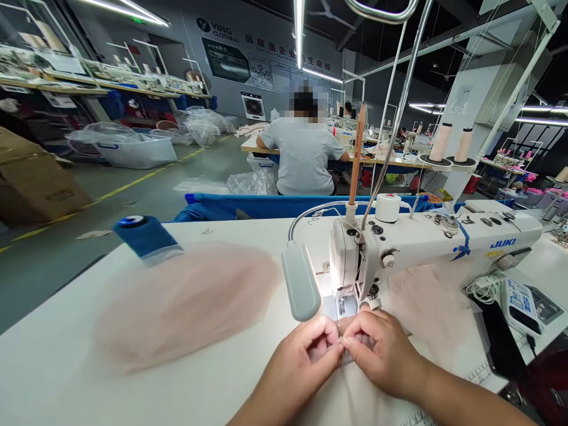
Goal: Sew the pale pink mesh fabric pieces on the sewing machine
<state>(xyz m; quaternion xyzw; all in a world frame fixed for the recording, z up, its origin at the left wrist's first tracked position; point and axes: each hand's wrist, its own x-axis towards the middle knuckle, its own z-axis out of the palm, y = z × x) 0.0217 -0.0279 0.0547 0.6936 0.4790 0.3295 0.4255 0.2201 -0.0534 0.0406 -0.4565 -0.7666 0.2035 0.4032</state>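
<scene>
L hand & R hand at lower ctr, wrists angled in, fingertips pinched tog. on thin sheer cloth just below presser foot. Gauzy pink panel flat ctr-left; smooth white sewing machine ctr-right.

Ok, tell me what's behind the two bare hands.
Behind the left hand and right hand stands the white JUKI sewing machine, its shiny metal plate partly visible; whatever hands cover is hidden.
</scene>
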